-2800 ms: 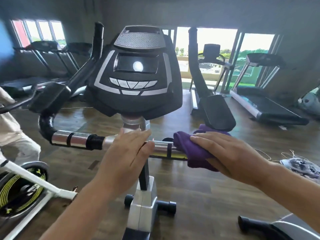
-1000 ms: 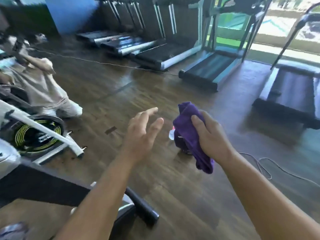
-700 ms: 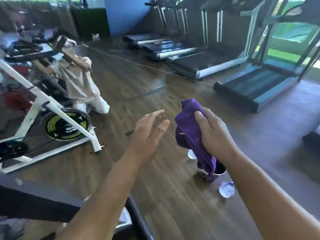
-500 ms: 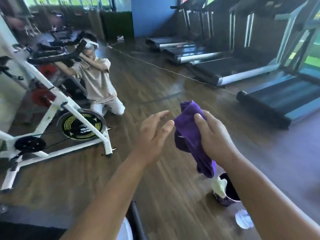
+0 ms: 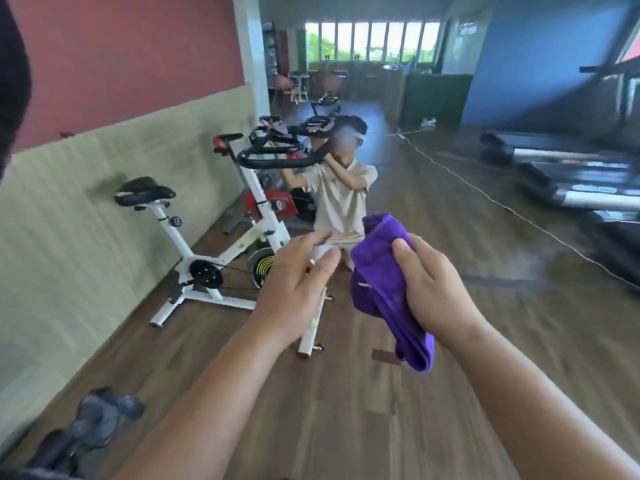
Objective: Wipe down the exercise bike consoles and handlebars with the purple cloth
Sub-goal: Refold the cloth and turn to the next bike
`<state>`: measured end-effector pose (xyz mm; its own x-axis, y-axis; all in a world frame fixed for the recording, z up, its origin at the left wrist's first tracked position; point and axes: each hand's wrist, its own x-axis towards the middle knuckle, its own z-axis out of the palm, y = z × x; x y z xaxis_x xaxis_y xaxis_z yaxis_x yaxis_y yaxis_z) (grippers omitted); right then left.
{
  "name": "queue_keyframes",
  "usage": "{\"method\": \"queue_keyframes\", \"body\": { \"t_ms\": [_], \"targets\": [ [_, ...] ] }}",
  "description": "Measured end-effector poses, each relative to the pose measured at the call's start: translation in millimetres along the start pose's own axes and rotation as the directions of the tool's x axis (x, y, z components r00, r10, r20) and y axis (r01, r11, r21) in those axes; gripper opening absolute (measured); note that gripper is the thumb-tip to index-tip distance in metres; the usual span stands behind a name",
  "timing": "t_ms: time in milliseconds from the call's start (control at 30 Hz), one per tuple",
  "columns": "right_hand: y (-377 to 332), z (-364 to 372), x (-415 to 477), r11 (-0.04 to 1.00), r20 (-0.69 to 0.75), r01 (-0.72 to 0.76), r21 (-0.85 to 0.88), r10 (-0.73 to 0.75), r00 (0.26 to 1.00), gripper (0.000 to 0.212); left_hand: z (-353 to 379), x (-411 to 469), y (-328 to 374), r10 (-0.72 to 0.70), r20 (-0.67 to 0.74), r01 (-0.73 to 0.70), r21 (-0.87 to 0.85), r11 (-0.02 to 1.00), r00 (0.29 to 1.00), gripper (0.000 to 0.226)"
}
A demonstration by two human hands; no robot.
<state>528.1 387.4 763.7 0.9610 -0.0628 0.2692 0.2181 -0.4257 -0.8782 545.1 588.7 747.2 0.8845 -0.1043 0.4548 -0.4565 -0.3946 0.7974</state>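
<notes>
Gym w/ wood floor (image 5: pixel 346 427). Right hand (image 5: pixel 433 289) is gripping bunched purple cloth (image 5: pixel 384 285), hanging down lengthwise; left hand (image 5: pixel 294 296) is hovering open, empty, just beside it. White exercise bike (image 5: pixel 214 268) is standing ahead-left, handlebars (image 5: pixel 277 157) beyond both hands, left hand nearer. Another person (image 5: pixel 341 199) is crouching behind bike.

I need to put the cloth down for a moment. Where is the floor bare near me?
Bare wood floor lies straight below, between the two forearms, and to the right toward the treadmills, crossed only by a thin cable. The left is crowded: the white bike, a kneeling person beside it, and dark shoes by the wall.
</notes>
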Motion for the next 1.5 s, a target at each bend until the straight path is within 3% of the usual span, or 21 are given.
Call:
{"method": "queue_keyframes", "body": {
  "t_ms": [200,433,500,733,1000,1067,1267,1367,1500],
  "targets": [
    [-6.5,28.2,125.6,0.984,0.242,0.158,0.087,-0.175,0.954,0.038,-25.4,62.4,-23.8,-0.132,-0.286,0.157,0.066,0.985,0.949,0.043],
    [-21.6,130.5,244.8,0.926,0.398,0.317,0.205,-0.375,0.837,0.04,-78.2,120.9,-82.0,-0.192,-0.524,0.288,0.106,0.952,0.829,0.057],
    [-28.0,170.3,271.9,0.914,0.441,0.324,0.245,-0.402,0.802,0.039,-100.5,136.4,-106.9,-0.196,-0.568,0.316,0.121,0.941,0.8,0.062],
    [-75.5,301.1,357.3,0.883,0.524,0.316,0.348,-0.462,0.716,0.039,-194.3,195.1,-168.8,-0.232,-0.676,0.406,0.109,0.907,0.7,0.044],
    [-147.4,467.0,416.1,0.813,0.619,0.261,0.52,-0.569,0.54,0.04,-307.1,223.7,-223.0,-0.152,-0.834,0.481,0.148,0.864,0.53,0.053],
    [-168.4,511.1,424.5,0.787,0.639,0.232,0.572,-0.605,0.476,0.039,-335.9,229.3,-239.1,-0.11,-0.881,0.502,0.157,0.851,0.461,0.058],
    [-234.9,647.5,439.8,0.725,0.703,0.129,0.676,-0.688,0.179,0.04,-423.9,233.4,-282.2,-0.052,-0.981,0.611,0.075,0.788,0.188,0.057],
    [-269.2,705.7,431.9,0.694,0.694,0.066,0.717,-0.719,0.021,0.038,-460.6,228.0,-295.1,-0.006,-0.999,0.662,0.028,0.749,0.049,0.05],
    [-305.8,768.5,399.6,0.645,0.64,0.009,0.764,-0.757,-0.128,0.038,-503.4,204.0,-305.0,0.104,-0.989,0.698,-0.001,0.716,-0.108,0.051]
  ]
}}
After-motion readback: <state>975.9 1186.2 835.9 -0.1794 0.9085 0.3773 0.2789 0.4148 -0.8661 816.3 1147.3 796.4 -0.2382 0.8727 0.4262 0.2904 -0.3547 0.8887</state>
